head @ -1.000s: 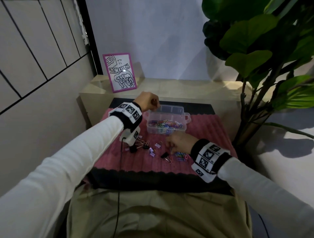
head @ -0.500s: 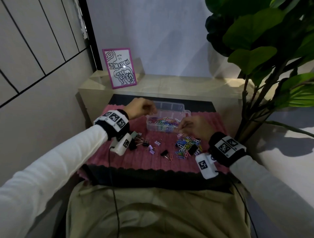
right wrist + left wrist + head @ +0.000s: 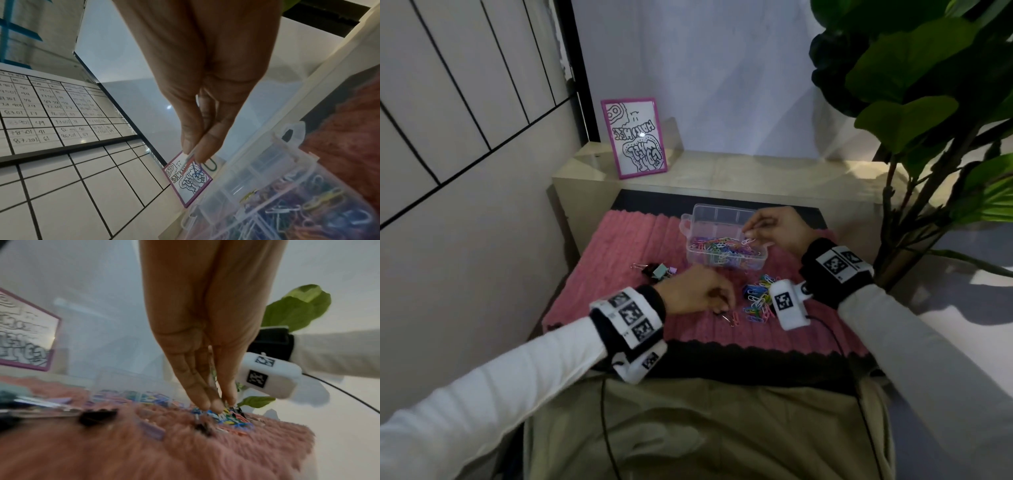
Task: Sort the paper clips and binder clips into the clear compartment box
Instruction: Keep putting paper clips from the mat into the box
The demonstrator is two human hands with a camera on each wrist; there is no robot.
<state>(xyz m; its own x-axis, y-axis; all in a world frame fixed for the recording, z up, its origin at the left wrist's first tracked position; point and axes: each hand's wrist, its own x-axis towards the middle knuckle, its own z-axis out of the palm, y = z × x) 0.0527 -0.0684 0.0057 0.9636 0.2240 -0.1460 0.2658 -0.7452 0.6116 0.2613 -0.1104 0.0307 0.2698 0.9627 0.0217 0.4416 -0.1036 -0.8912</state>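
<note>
The right hand (image 3: pixel 779 229) is up over the clear compartment box (image 3: pixel 722 240), fingers (image 3: pixel 197 146) pinched on a few paper clips (image 3: pixel 195 168) that dangle from the tips above the box's near side. The box sits toward the back of a pink fuzzy mat (image 3: pixel 619 281) on the counter (image 3: pixel 722 171); its near compartments are heaped with coloured clips, while the far ones look bare from here.

The left hand (image 3: pixel 695 291) is low on the mat in front of the box, fingertips (image 3: pixel 211 404) drawn together and pressed down at the edge of a loose pile of coloured paper clips (image 3: pixel 758 298). The wrist view is blurred, so I cannot tell whether it has actually caught one. A small black binder clip (image 3: pixel 722 315) lies right under those fingers, and more binder clips (image 3: pixel 657 270) sit well apart on the mat's left side.

A pink-framed drawing (image 3: pixel 635 137) leans against the wall behind, and a leafy plant (image 3: pixel 914 85) stands at the right.
</note>
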